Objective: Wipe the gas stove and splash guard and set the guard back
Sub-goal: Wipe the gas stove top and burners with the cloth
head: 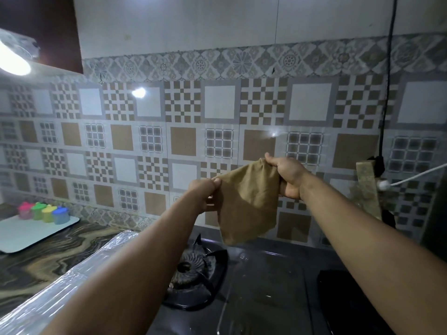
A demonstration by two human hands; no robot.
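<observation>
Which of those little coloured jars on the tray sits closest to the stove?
The blue-lidded jar, at the right end of the row on the white tray; the yellow-green, green and pink ones stand farther left.

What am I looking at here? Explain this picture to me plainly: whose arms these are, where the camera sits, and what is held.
There is no machine here. A person wears a camera on the head, so you see their own two arms reaching forward. The left hand and the right hand each pinch a corner of a brown cloth with the fingers, holding it spread in the air before the tiled wall. Below lies a dark gas stove with one burner in view. On the counter at the left sits a white tray carrying four small coloured containers.
</observation>
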